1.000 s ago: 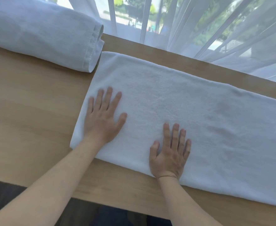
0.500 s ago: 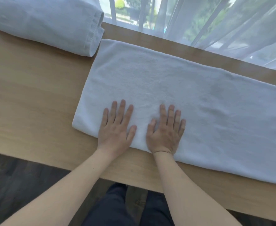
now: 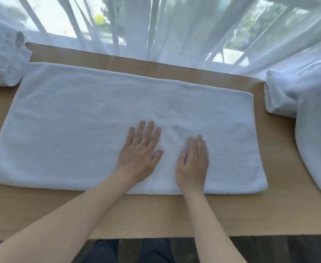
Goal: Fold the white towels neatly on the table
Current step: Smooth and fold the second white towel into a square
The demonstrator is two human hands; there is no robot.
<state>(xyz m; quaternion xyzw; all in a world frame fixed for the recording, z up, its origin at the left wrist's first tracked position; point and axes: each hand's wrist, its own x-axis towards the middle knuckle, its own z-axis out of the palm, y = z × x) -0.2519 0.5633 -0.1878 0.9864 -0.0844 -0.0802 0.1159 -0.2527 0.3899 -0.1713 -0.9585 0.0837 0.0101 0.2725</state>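
Hands: my left hand (image 3: 139,154) and right hand (image 3: 194,162) are lying flat, fingers straight, on folded white towel (image 3: 80,130) on desk (image 3: 156,215); right fingertips (image 3: 199,141) are blurring.

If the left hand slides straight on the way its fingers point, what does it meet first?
The left hand lies flat on the spread towel, fingers aimed away toward the window. It would likely cross more towel, then bare table, and meet the sheer curtain first. How far back the curtain hangs is unclear.
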